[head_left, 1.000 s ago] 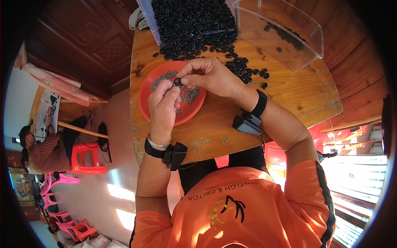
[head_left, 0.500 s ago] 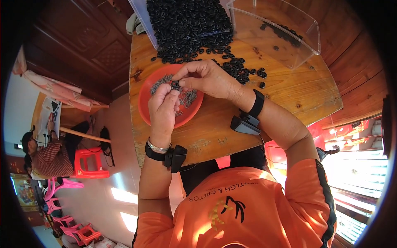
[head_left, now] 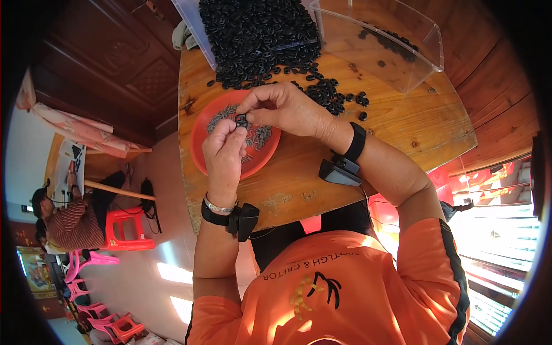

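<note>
A small black oval plastic piece with holes (head_left: 241,120) is pinched between the thumb and fingers of my left hand (head_left: 223,149). From the upper right, my right hand (head_left: 282,108) reaches in with thumb and index finger closed at the top of this piece. Whatever is between those right fingertips is too small and hidden to make out. Both hands are over a round orange-red bowl (head_left: 201,154), which holds many small grey screw-like pieces (head_left: 261,137).
A large heap of similar black pieces (head_left: 259,40) spills from a clear plastic bin (head_left: 198,34) onto the wooden table (head_left: 402,126). Another clear bin (head_left: 434,49) with some black pieces stands at the far right. At left, a person (head_left: 75,221) sits near a red stool (head_left: 129,230).
The black piece appears slightly turned between my fingers. Both hands stay over the bowl, and the whole view has shifted a little.
</note>
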`<state>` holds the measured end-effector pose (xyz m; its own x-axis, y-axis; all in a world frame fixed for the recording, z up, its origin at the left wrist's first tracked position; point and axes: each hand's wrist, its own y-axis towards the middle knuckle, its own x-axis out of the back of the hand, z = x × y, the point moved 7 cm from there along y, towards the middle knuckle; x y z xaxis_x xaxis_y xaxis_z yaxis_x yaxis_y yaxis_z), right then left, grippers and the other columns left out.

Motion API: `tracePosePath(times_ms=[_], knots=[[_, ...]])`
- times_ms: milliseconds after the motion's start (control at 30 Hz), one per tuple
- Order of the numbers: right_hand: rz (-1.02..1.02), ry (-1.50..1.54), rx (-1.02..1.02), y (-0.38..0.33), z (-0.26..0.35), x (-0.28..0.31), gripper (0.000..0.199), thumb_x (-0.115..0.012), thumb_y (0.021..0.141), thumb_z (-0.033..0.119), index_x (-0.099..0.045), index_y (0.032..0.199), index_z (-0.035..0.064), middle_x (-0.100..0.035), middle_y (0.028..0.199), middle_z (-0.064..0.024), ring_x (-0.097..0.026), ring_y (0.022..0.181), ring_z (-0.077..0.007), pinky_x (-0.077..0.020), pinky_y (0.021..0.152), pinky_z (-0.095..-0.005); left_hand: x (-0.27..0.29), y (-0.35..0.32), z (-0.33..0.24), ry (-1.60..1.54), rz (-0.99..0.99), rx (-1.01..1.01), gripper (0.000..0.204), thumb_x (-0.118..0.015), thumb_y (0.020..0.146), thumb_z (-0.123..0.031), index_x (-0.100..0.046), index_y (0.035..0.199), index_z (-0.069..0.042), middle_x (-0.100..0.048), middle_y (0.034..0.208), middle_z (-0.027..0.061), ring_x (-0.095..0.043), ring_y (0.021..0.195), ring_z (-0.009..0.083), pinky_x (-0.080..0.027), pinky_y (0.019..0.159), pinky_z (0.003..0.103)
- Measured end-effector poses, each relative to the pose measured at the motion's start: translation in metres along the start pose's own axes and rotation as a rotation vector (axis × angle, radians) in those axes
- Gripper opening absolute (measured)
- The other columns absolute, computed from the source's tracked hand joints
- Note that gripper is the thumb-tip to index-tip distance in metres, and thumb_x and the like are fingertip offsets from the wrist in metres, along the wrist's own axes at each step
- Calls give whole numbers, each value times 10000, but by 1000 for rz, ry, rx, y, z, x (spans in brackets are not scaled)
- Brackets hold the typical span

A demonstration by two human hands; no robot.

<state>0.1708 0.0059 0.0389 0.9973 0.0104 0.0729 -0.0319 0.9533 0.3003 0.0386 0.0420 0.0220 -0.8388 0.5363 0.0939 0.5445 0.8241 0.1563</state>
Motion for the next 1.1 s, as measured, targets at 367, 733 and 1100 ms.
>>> tracePosePath(times_ms=[367,733,1100], knots=[[-11,-118,23,1,1,-3,144,-622,846,42,-670,979,16,-643,883,-28,-594,837,-80,-493,766,-227,0,0,9,-131,8,107,124,-532,841,-113,-522,743,-37,-471,601,-9,-419,515,51,-345,464,190],[-55,-181,97,-3,1,-13,248,-676,754,35,-624,995,17,-638,740,-36,-601,689,-88,-501,657,-237,1,2,11,-206,-11,150,175,-504,869,-145,-509,704,-84,-490,594,-26,-406,483,33,-306,428,172],[-30,152,62,0,-3,-10,229,-671,761,6,-632,986,24,-605,752,1,-568,686,-65,-489,646,-207,2,3,-2,-43,63,-14,155,-488,896,-142,-522,789,-35,-494,606,-20,-433,530,47,-339,478,188]])
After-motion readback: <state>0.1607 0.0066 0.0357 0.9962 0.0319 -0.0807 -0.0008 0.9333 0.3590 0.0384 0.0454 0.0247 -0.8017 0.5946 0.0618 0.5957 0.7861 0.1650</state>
